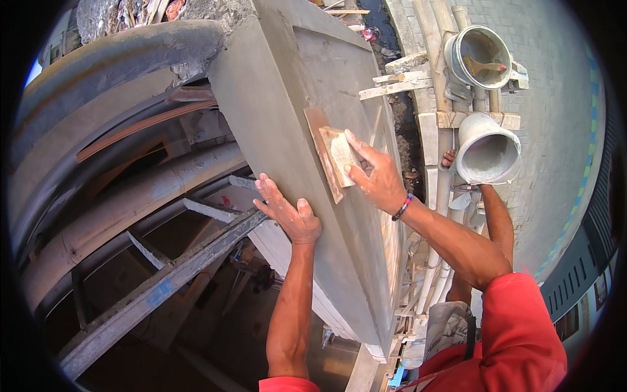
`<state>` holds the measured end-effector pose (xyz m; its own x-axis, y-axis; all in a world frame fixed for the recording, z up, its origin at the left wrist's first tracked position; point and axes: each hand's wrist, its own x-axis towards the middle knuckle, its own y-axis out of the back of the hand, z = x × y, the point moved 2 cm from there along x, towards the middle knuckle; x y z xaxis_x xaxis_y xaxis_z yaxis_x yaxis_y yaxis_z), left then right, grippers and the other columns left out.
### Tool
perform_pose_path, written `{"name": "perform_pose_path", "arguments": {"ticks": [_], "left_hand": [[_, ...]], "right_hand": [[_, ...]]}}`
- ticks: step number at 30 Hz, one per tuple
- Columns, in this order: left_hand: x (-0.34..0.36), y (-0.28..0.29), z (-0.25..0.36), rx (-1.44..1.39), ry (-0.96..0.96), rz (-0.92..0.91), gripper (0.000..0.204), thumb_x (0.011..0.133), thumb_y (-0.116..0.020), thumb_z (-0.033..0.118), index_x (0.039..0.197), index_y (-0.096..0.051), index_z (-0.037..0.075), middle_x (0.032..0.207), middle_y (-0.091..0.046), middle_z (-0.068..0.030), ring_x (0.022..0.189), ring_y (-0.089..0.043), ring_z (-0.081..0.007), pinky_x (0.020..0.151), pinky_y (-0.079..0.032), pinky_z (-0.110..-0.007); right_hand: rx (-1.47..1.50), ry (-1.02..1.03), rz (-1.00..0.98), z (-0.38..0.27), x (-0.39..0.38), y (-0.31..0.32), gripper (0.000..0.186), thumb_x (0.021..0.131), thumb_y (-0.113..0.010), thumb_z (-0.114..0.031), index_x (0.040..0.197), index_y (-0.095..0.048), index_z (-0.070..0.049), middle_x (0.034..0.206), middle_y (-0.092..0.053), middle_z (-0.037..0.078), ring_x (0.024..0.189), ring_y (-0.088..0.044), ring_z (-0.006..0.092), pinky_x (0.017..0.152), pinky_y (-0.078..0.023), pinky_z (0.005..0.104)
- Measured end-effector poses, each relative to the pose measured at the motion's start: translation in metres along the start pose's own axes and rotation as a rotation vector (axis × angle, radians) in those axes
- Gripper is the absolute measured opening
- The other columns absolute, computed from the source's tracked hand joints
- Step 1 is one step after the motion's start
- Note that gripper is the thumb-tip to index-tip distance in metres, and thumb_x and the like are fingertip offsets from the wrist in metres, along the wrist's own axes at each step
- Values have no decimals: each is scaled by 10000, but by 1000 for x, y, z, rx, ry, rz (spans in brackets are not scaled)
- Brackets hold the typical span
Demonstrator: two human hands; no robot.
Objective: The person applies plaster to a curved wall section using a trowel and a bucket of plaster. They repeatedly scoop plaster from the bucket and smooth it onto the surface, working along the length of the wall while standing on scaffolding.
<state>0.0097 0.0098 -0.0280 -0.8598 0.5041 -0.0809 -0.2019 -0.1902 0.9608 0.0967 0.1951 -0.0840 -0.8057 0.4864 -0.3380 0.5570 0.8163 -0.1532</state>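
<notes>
A wooden plaster float (339,157), a thin board with a block grip, lies against the grey plastered face of a concrete beam (274,130). My right hand (375,173) is closed round the float's block, with a beaded bracelet on that wrist. Lower left of it, my left hand (290,212) rests on the beam's side, its fingers spread and holding nothing. The plaster looks smooth and damp around the float. The float's underside is hidden against the beam.
Two buckets, one with a brush in it (480,57) and one pale grey (488,150), stand on bamboo scaffolding (444,72) at right. Another person's arm (498,219) shows beside the lower bucket. Left, a metal frame (163,284) spans a deep drop.
</notes>
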Motion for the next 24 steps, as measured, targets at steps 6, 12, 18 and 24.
{"name": "perform_pose_path", "arguments": {"ticks": [6, 12, 18, 24], "left_hand": [[1, 2, 2, -14, -8, 0, 742, 921, -336, 418, 1516, -129, 28, 1579, -166, -178, 1475, -68, -349, 1122, 76, -601], [4, 2, 4, -1, -36, 12, 732, 922, -315, 425, 1509, -147, 19, 1571, -193, -168, 1473, -78, -344, 1129, 73, -586], [0, 1, 2, -13, -43, 26, 727, 917, -318, 400, 1505, -146, 7, 1567, -202, -168, 1474, -83, -337, 1133, 77, -580], [-3, 2, -2, -18, -43, 36, 729, 918, -314, 394, 1506, -136, 1, 1566, -203, -171, 1471, -94, -345, 1132, 76, -588]], "right_hand": [[243, 1, 140, -30, 77, 31, 560, 842, -601, -96, 1376, -467, 6, 1210, -626, 202, 997, -644, 195, 877, -503, 317], [74, 119, 124, -54, 149, 9, 566, 839, -603, -146, 1373, -475, -11, 1074, -670, 195, 861, -662, 200, 813, -521, 310], [-11, -99, 28, 8, -54, -20, 597, 839, -590, -44, 1407, -421, 25, 1293, -561, 262, 1230, -540, 271, 1042, -396, 352], [234, 0, 116, -33, -5, 8, 598, 907, -571, -88, 1441, -340, 48, 1135, -625, 171, 1107, -576, 183, 958, -445, 295]]}}
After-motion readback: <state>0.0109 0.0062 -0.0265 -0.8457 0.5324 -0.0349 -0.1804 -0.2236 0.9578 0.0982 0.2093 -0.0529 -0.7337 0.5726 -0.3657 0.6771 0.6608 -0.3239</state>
